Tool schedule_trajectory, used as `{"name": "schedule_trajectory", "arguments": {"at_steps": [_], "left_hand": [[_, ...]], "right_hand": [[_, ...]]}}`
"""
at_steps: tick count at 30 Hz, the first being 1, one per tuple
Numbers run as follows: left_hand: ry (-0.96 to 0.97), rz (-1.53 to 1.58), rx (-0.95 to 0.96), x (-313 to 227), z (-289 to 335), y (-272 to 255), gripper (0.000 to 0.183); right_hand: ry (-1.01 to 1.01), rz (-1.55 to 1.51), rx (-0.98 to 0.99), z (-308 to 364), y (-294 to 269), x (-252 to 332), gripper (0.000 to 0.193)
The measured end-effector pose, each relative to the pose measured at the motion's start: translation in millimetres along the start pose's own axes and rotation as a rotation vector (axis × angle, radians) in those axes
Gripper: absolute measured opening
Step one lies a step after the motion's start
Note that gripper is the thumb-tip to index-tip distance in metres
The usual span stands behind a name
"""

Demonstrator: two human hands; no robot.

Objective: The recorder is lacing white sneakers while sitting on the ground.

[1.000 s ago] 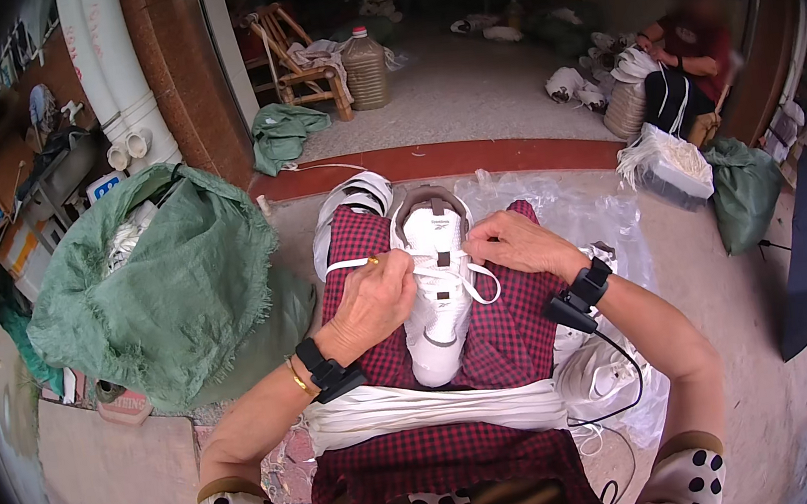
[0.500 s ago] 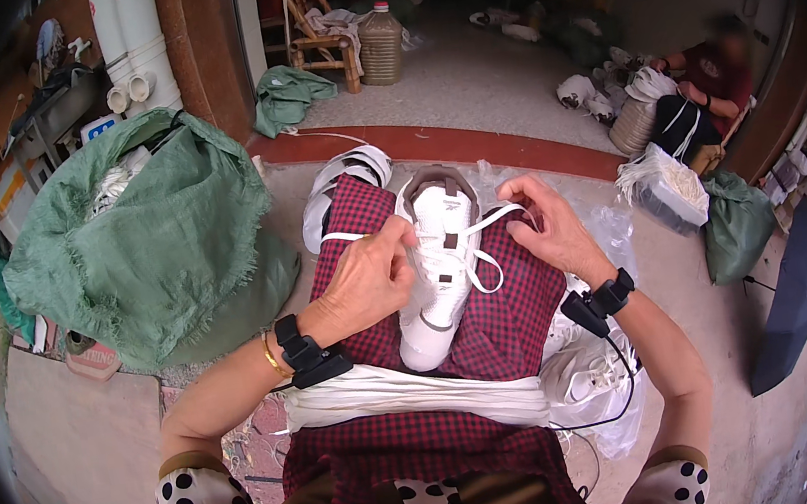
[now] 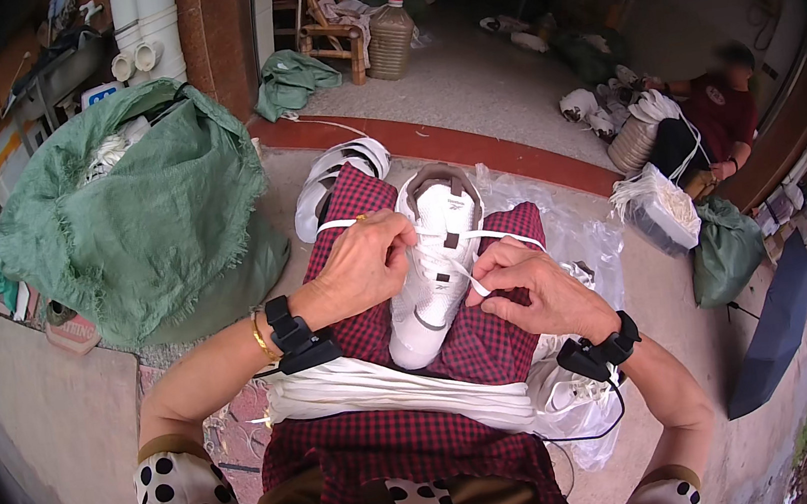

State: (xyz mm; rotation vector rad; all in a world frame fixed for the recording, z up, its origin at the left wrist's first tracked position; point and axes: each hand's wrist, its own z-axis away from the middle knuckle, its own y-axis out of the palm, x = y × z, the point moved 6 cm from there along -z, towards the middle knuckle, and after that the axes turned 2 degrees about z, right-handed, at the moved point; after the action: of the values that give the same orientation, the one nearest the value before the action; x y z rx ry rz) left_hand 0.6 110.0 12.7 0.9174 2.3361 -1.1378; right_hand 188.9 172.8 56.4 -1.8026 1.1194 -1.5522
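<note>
A white sneaker (image 3: 424, 320) with a grey collar lies on my lap over red-and-black checked cloth (image 3: 480, 343), toe toward me. White shoelace (image 3: 497, 234) crosses its upper, with one loose length over the right side. My left hand (image 3: 369, 261) is closed at the shoe's left edge, pinching at the lace there; its fingertips partly hide the grip. My right hand (image 3: 534, 286) pinches a lace end beside the shoe's right side. A thick bundle of white laces (image 3: 391, 393) stretches across my lap nearer to me.
A large green sack (image 3: 137, 214) stands at the left. More white shoes (image 3: 344, 174) lie beyond my lap, and clear plastic (image 3: 591, 259) lies to its right. At the far right are a seated person (image 3: 723, 107), a green bag (image 3: 726, 253) and a dark umbrella (image 3: 771, 333).
My right hand has come down and inward from the raised lace to the shoe's right side. The lace loop there is smaller. The left hand stays by the shoe; the view has shifted slightly.
</note>
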Motion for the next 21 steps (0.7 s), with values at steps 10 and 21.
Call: {"name": "schedule_trajectory", "arguments": {"at_steps": [10,21], "left_hand": [[0.059,-0.116,-0.134,-5,-11,-10,0.020],[-0.106,0.022,-0.025,4,-15,-1,0.022]], "right_hand": [[0.258,-0.365,-0.098,6,-18,-50,0.020],[0.052,0.414,-0.594,-9,-31,-8,0.013]]}}
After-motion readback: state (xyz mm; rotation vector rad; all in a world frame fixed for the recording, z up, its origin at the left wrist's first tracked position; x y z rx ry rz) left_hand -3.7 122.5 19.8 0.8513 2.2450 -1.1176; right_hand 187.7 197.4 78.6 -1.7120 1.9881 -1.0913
